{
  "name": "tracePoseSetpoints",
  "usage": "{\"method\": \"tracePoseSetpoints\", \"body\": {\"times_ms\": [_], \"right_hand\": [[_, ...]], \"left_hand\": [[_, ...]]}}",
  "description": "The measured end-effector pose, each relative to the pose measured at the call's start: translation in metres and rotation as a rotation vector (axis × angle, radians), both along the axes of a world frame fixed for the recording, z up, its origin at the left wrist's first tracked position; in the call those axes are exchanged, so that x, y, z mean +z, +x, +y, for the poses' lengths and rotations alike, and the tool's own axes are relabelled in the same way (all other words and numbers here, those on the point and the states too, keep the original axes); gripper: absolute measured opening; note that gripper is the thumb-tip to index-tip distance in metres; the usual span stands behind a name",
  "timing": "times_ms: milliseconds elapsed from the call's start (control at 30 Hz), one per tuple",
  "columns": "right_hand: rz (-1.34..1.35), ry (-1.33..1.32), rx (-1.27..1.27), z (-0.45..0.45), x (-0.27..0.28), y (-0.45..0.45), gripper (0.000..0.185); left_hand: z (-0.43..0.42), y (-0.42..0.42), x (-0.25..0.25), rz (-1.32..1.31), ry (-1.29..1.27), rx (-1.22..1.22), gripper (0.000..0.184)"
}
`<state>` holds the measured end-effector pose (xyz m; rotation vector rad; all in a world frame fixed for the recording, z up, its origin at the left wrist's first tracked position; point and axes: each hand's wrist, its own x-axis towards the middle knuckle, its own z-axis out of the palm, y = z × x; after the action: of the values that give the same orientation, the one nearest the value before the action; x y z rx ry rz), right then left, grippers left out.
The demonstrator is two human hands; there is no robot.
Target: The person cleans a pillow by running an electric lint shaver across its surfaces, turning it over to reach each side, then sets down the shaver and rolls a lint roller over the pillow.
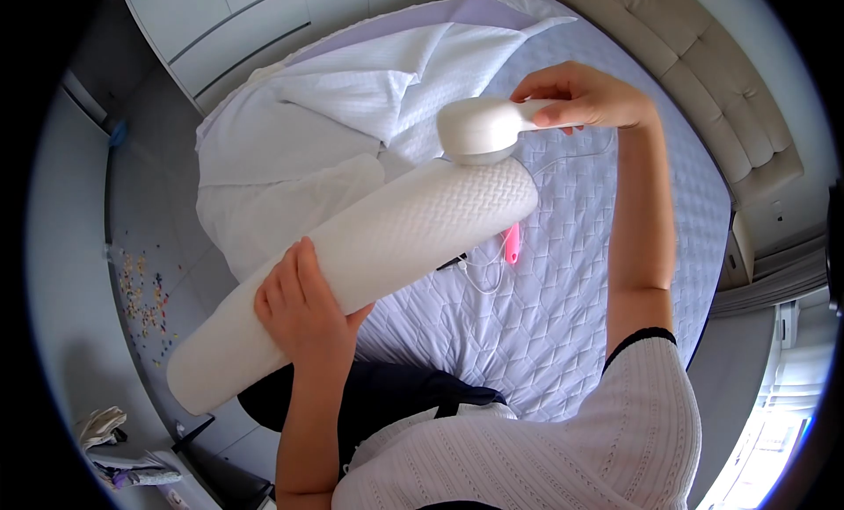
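Note:
A long white pillow [387, 237] with a woven-textured cover slants up across the view from lower left to upper right. My left hand [303, 303] grips its lower edge, thumb underneath and fingers over the near surface. Higher up, my right hand [585, 97] holds the slim handle of a white fabric shaver [479, 127]. The shaver's rounded head rests against the top edge of the pillow near its right end. Its working face is turned down and mostly hidden.
Beneath lies a bed with a quilted grey mattress cover [563, 334]. A rumpled white sheet [352, 97] covers its far left. A pink object [512, 244] and a white cable [483, 286] lie behind the pillow. Small colourful pieces [145, 295] litter the floor at left. A padded headboard [703, 70] stands at right.

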<state>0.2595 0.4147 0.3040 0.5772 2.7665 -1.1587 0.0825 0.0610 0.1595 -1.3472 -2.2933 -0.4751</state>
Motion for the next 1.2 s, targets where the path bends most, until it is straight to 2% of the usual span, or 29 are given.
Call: {"method": "tracePoseSetpoints", "body": {"times_ms": [167,233,367,467,533,700,833,900,1033,1200], "right_hand": [[0.031,-0.023,0.06,-0.005,0.0,-0.006,0.045],[-0.07,0.069,-0.067,-0.004,0.006,-0.002,0.044],[-0.086,0.033,-0.078,-0.002,0.002,-0.004,0.043],[-0.072,-0.004,0.01,-0.008,-0.005,-0.023,0.043],[-0.055,-0.02,0.16,-0.017,-0.006,-0.042,0.045],[-0.015,-0.078,0.253,-0.039,-0.007,-0.071,0.046],[-0.023,0.011,0.239,-0.022,0.002,-0.053,0.049],[-0.039,0.069,0.147,-0.006,0.005,-0.031,0.05],[-0.048,0.007,0.024,0.009,0.014,0.008,0.049],[0.031,-0.025,0.075,-0.001,0.014,0.005,0.046]], "left_hand": [[-0.001,0.001,0.002,0.011,-0.016,0.001,0.11],[-0.001,0.002,0.002,-0.037,-0.019,0.006,0.106],[0.0,0.0,0.001,-0.04,-0.01,0.007,0.105],[0.001,-0.001,0.0,0.029,0.028,-0.017,0.106],[0.0,0.001,0.003,0.013,0.017,-0.017,0.105],[0.001,0.001,0.001,0.028,0.024,-0.016,0.104],[0.002,0.0,0.004,0.035,0.022,-0.019,0.103],[0.002,-0.001,0.002,0.011,0.021,-0.012,0.104],[0.004,-0.001,0.001,0.0,0.004,0.004,0.105],[0.005,-0.005,0.0,0.0,0.007,0.009,0.103]]}}
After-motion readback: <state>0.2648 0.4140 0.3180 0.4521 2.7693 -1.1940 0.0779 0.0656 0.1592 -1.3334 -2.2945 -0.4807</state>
